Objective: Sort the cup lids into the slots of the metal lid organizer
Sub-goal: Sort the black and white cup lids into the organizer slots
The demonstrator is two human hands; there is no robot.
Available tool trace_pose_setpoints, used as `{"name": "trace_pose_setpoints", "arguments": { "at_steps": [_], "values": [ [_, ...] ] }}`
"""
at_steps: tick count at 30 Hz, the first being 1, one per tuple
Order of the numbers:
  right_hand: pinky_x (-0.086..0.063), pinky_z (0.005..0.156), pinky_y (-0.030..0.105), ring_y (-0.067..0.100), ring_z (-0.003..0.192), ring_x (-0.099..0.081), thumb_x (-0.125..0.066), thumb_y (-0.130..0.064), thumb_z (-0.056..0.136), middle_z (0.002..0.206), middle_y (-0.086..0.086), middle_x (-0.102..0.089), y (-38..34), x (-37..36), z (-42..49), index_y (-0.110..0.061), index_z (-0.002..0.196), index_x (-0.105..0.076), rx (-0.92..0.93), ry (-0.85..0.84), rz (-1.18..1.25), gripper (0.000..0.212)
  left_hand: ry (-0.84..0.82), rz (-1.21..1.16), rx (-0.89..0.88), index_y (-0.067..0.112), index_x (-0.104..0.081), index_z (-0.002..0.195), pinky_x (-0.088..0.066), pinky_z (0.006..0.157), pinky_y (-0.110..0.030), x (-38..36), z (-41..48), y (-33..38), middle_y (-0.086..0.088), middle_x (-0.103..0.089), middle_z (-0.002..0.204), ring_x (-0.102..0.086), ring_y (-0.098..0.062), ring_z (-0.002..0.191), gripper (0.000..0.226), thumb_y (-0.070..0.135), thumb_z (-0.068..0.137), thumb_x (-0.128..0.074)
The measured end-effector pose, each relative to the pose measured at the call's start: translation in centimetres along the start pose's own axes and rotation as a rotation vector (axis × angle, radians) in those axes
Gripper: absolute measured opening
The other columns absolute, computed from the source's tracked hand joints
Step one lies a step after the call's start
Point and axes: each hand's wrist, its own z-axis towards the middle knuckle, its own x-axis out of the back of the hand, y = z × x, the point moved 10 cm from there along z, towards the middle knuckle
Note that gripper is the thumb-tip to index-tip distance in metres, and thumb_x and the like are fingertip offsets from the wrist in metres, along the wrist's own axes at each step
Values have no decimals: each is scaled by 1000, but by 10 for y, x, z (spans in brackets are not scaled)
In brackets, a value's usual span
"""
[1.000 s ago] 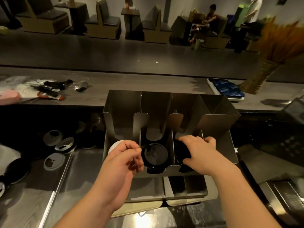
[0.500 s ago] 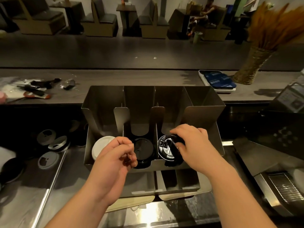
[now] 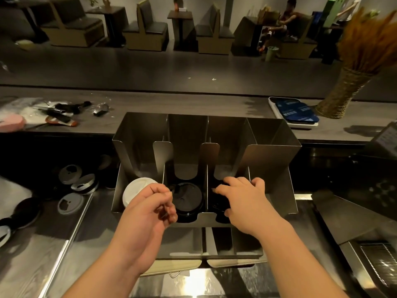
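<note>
Steel bench (image 3: 53, 254) carries a metal lid organizer (image 3: 268, 160); right hand (image 3: 247, 203) fingers clamp thin black plastic lids (image 3: 216, 202), likely light, bendy, best rim-held; left hand (image 3: 148, 211) fingers curl empty.

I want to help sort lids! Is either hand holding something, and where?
The right hand grips a black lid by its rim, inside the organizer. The left hand is curled, holding nothing.

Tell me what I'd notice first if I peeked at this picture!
The shiny metal lid organizer in the middle grabs the eye, with a white lid in its left slot and a black lid in the next. The right hand grips a dark lid in the third slot, and the left hand hovers curled near the white lid. Far right, a woven vase of orange dried grass stands on the ledge.
</note>
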Motion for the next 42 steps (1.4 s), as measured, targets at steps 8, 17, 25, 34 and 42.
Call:
{"name": "trace_pose_setpoints", "arguments": {
  "at_steps": [8, 17, 25, 34, 42],
  "values": [
    [-9, 115, 55, 20, 134, -41, -73, -26, 86, 145, -8, -44, -1, -2, 0, -42, 138, -38, 6, 0, -70, 64, -20, 1, -7, 15, -62, 66, -41, 66, -36, -6, 2, -2, -5, -48, 69, -47, -17, 65, 16, 5, 78, -64],
    [-6, 119, 54, 19, 138, -33, -74, -21, 85, 147, -9, -38, 1, -1, -1, -40, 137, -38, 46, -15, -24, 66, 5, 3, -25, 16, -62, 63, -40, 66, -36, -8, 3, 1, -4, -49, 67, -46, -17, 64, 33, 0, 90, -52],
    [-12, 119, 46, 17, 140, -22, -78, -36, 80, 146, -12, -33, 11, 7, 0, -40, 140, -39, 29, -16, 126, 71, -7, -15, -20, 16, -61, 65, -39, 65, -35, -6, 5, -2, -4, -48, 68, -46, -17, 64, 21, 4, 83, -60],
    [-41, 102, 30, 1, 111, -51, -68, -32, 90, 111, -20, -59, 2, 82, -22, -33, 115, -63, 83, 370, 383, 25, -3, 0, -26, 15, -60, 69, -41, 67, -36, 3, 3, 10, -4, -49, 69, -47, -18, 65, 23, 3, 88, -55],
    [-51, 72, 19, 7, 86, -63, -67, -19, 91, 83, -17, -65, -152, 99, 8, -27, 92, -69, 385, 320, 820, 8, 88, -56, -134, 15, -60, 80, -40, 67, -36, 83, -12, 54, -6, -51, 71, -49, -18, 64, 9, 16, 74, -66]
  ]
}}
